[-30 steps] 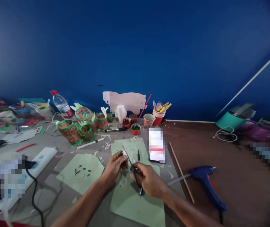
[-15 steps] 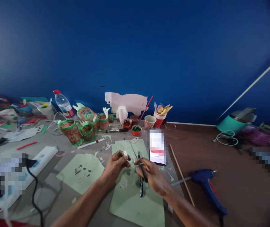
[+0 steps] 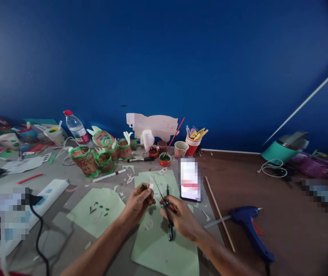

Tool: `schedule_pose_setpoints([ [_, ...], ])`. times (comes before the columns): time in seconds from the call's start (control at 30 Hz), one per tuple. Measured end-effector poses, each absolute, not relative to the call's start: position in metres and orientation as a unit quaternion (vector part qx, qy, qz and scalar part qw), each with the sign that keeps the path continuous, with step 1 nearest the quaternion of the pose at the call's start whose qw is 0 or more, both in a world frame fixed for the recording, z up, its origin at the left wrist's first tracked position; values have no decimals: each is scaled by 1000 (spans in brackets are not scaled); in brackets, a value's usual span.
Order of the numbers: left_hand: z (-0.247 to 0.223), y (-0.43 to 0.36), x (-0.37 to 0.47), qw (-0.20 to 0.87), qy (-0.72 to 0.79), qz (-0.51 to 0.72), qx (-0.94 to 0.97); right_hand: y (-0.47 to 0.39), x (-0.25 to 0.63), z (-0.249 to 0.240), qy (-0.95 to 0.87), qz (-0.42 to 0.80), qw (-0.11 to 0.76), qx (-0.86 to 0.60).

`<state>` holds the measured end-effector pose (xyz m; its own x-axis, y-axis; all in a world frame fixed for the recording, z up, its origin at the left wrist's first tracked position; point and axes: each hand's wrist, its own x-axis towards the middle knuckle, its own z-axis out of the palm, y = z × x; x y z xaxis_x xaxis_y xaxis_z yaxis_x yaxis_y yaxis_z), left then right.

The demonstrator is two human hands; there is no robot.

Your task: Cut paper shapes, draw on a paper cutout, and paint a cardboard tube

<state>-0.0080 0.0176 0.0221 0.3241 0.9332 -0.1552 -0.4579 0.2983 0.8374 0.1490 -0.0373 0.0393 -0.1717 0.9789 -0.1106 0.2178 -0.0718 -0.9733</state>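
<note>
Between its thumb and fingers, my left hand (image 3: 141, 198) pinches a small white paper piece (image 3: 151, 186). My right hand (image 3: 177, 214) is closed around the black handles of a pair of scissors (image 3: 157, 186), whose thin blades point up and to the left, just right of the paper piece. Both hands are above a pale green sheet (image 3: 164, 249). A black pen-like tool (image 3: 170, 232) lies on that sheet, partly behind my right hand. Another green sheet (image 3: 77, 211) at the left carries several small dark green bits.
A lit phone (image 3: 189, 180) lies beyond my right hand. To the right are a wooden stick (image 3: 220, 214) and a blue glue gun (image 3: 246, 218). Paint cups (image 3: 164, 159), decorated pots (image 3: 85, 161) and a bottle (image 3: 76, 126) stand behind. A power strip (image 3: 57, 188) lies left.
My right hand and the scissors have shifted slightly left, and the blades now lean further left, nearer the paper piece. The whole view has moved a little. My left hand keeps its pinch.
</note>
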Motion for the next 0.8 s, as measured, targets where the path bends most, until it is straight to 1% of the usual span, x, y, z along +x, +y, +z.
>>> schedule_pose_setpoints([
  [0.27,20,18,-9,726,355,481,340,-37,147,37,-565,514,392,-512],
  [0.8,31,16,-8,749,332,481,312,-38,147,40,-598,481,373,-522],
])
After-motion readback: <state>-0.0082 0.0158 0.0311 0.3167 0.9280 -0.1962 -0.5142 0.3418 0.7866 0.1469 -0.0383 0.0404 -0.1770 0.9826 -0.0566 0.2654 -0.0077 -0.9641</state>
